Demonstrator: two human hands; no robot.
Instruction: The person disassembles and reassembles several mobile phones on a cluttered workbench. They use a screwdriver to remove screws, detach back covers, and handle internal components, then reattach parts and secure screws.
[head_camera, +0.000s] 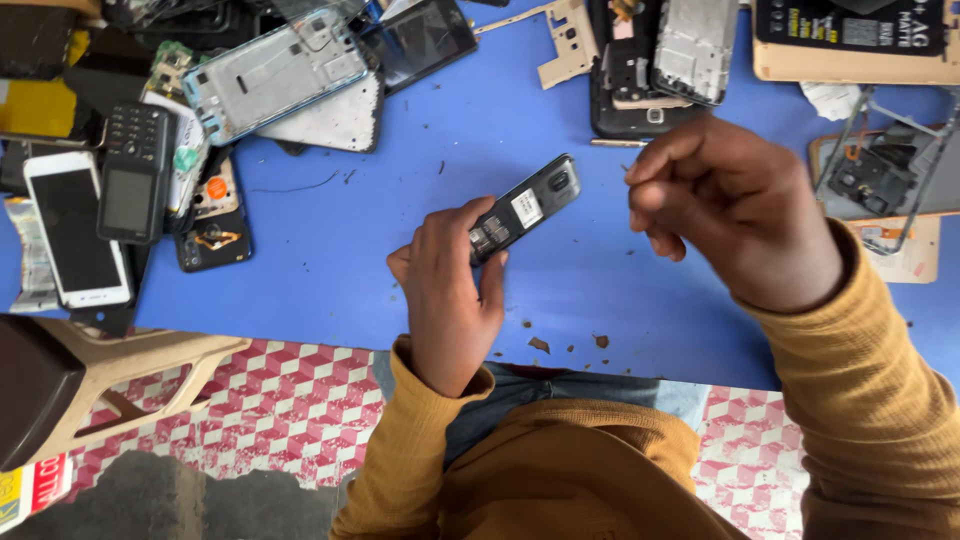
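The left hand (447, 290) is gripping a small dark phone (524, 208) by its lower end, thumb and fingers wrapping around it so the opened back is facing up and the far end is pointing away over the blue bench (420, 150). The wrist is bending up from a mustard-yellow sleeve (420, 440). The right hand (735, 210) is hovering just beside the phone's far end, fingers curling into a tight pinch; whether that grip is holding anything is too small to tell. One phone is in hand. On the bench to the left, one white smartphone (75, 230) and one black keypad phone (132, 172) are lying side by side, next to a heap of phone frames (280, 70) and boards too jumbled to count. More frames and covers (655, 60) are lying at the far edge, cut off by the picture's top. A beige plastic chair (130, 370) is showing partly at lower left.
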